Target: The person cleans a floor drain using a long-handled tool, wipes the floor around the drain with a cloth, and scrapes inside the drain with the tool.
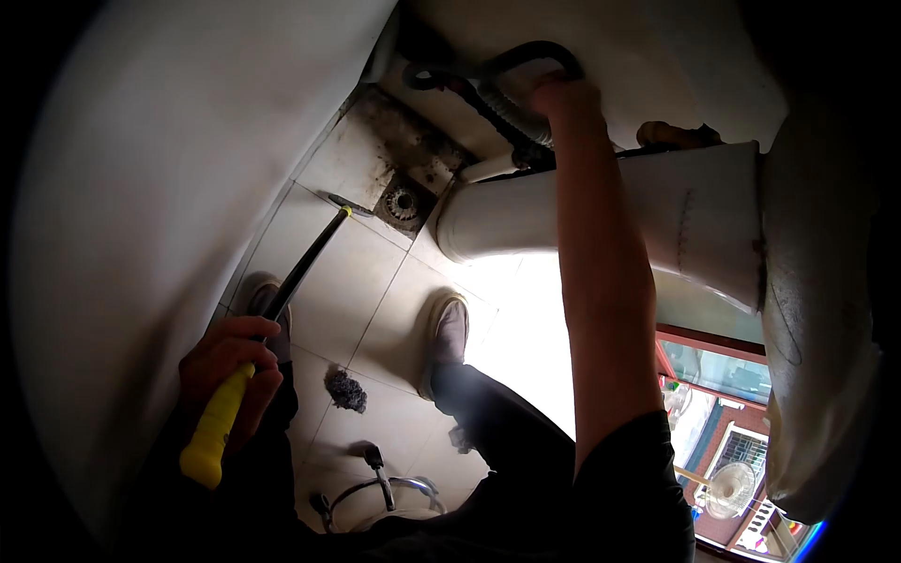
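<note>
My left hand [230, 371] is wrapped round the yellow grip of a hammer-like tool [305, 263]. The tool's black shaft slants up to a dark metal head, which is beside a square floor drain [404, 202] with a round grate. Dark grime covers the tiles around the drain. My right arm reaches up to a black hose [535, 49] and a grey corrugated hose. My right hand [563, 94] is closed at the end of the black hose's loop; its fingers are partly hidden in shadow.
A white pedestal [601, 206] stands right of the drain, and a large pale surface [169, 159] fills the left. My shoes [449, 328] are on the tiles near a dark scrubber [345, 389]. A wheeled stool base [380, 488] is below; a window [723, 450] is lower right.
</note>
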{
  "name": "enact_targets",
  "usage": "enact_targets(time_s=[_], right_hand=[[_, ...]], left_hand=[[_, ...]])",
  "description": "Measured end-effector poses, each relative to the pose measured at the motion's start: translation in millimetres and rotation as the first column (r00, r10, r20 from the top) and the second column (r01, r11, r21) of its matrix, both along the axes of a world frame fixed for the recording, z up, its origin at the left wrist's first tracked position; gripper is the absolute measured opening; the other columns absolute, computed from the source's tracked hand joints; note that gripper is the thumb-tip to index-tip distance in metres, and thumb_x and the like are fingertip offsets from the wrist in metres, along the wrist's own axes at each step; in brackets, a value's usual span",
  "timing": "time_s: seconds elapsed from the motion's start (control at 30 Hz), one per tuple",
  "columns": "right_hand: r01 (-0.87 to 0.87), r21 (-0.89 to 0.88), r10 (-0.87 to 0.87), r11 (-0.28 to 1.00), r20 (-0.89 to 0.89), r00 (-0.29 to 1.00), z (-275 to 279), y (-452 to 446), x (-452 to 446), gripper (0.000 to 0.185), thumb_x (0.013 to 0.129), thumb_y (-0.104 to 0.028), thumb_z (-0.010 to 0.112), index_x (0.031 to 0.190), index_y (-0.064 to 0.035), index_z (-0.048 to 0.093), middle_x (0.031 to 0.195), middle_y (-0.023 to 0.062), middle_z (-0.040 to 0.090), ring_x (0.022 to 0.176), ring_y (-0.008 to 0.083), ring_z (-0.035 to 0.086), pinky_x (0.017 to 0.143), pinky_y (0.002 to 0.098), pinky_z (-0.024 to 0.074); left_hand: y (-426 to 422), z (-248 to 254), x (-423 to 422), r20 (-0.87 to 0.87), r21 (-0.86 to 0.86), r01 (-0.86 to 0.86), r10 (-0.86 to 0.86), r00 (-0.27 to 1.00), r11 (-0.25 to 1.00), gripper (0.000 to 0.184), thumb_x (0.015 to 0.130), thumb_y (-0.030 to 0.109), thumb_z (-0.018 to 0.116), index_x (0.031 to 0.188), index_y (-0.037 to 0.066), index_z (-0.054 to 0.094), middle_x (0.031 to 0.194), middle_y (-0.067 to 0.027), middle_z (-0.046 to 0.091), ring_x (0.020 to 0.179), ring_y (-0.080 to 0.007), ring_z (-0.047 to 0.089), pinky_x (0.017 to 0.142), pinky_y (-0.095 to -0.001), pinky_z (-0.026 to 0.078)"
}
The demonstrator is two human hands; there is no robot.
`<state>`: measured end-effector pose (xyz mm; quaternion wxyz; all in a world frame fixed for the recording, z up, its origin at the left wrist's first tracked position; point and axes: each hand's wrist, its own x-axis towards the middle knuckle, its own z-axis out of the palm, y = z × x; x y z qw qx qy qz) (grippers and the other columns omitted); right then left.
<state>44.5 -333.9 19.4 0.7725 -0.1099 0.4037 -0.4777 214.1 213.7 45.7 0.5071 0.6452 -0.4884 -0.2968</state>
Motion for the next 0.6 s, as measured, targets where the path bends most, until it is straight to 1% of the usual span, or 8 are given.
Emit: enact_targets(time_s=[0.13,0.23,0.33,0.37,0.4,0.47,0.5,0.6], right_hand=[[0.078,-0.118,-0.065,0.99,0.107,0.992,45.9,27.2,15.2,0.032,0.098,-0.029,0.042,0.088,-0.0057,0.061,0.075,0.0065,0.062,0.062,0.0181,0.06,0.057,0.0307,0.0541],[-0.132,-0.185,0.167,0.974,0.189,0.968,29.8,14.3,13.1,0.034,0.099,-0.029,0.04,0.088,-0.004,0.06,0.076,0.0072,0.062,0.067,0.0203,0.062,0.061,0.0324,0.0554],[-0.263,-0.489,0.142,0.832,-0.272,0.952,13.4,44.9,34.6,0.038,0.101,-0.03,0.038,0.11,0.0002,0.06,0.103,0.015,0.065,0.097,0.0287,0.063,0.081,0.0409,0.0572],[-0.104,-0.146,0.127,0.984,0.153,0.98,-16.9,11.6,25.6,0.041,0.1,-0.032,0.039,0.12,0.0002,0.056,0.112,0.0161,0.064,0.102,0.031,0.062,0.086,0.0427,0.0563],[-0.107,-0.143,0.129,0.984,0.153,0.98,-14.5,24.1,28.5,0.041,0.1,-0.032,0.039,0.12,0.0002,0.056,0.112,0.0161,0.064,0.102,0.031,0.062,0.086,0.0427,0.0563],[-0.082,-0.026,0.076,0.996,-0.175,0.982,-12.7,50.9,36.2,0.04,0.099,-0.032,0.039,0.115,-0.0007,0.058,0.108,0.0152,0.064,0.098,0.032,0.063,0.084,0.0426,0.0571],[-0.133,0.135,0.154,0.982,-0.165,0.974,-13.2,57.7,41.8,0.033,0.099,-0.025,0.042,0.111,-0.0007,0.06,0.104,0.015,0.065,0.093,0.0326,0.064,0.083,0.045,0.0573],[-0.29,0.118,0.291,0.95,0.004,0.957,-35.7,53.5,36.3,0.024,0.097,-0.019,0.047,0.105,-0.0002,0.059,0.096,0.0152,0.064,0.085,0.0329,0.064,0.08,0.0464,0.0575]], left_hand=[[0.3,4.4,-2.8,-0.023,0.046,-0.034,0.035,0.999,0.998,0.03,0.087,0.032,0.065,0.079,0.004,0.058,0.097,-0.0141,0.064,0.077,-0.0179,0.061,0.064,-0.029,0.048],[-4.3,5.5,-5.2,-0.018,0.028,-0.041,0.041,0.999,0.999,0.031,0.087,0.032,0.066,0.078,0.004,0.058,0.097,-0.0142,0.064,0.075,-0.0174,0.061,0.063,-0.0284,0.047],[-8.7,2.1,-5.6,0.044,-0.053,-0.039,0.041,0.998,0.998,0.031,0.086,0.033,0.066,0.079,0.004,0.058,0.098,-0.0141,0.064,0.073,-0.0156,0.06,0.062,-0.0271,0.047],[-6.5,1.2,-5.2,0.048,-0.048,-0.035,0.038,0.998,0.998,0.03,0.086,0.033,0.066,0.079,0.005,0.058,0.099,-0.0139,0.064,0.073,-0.0146,0.06,0.062,-0.0269,0.047],[-5.4,0.5,-4.5,0.052,-0.046,-0.03,0.032,0.998,0.999,0.03,0.087,0.033,0.066,0.08,0.005,0.058,0.099,-0.0138,0.064,0.073,-0.0137,0.06,0.062,-0.0267,0.047],[-3.8,0.1,-4.0,0.022,-0.023,-0.043,0.043,0.999,0.999,0.031,0.087,0.034,0.066,0.08,0.005,0.058,0.099,-0.0136,0.064,0.074,-0.0135,0.061,0.063,-0.027,0.048],[-2.6,-0.2,-3.8,-0.007,0.001,-0.049,0.049,0.999,0.999,0.031,0.087,0.035,0.066,0.08,0.005,0.058,0.099,-0.0135,0.064,0.074,-0.0133,0.061,0.064,-0.0273,0.048],[-3.5,-1.9,-4.0,-0.018,0.014,-0.052,0.052,0.998,0.999,0.033,0.088,0.037,0.065,0.081,0.005,0.058,0.099,-0.0133,0.064,0.073,-0.0129,0.061,0.063,-0.0273,0.048]])
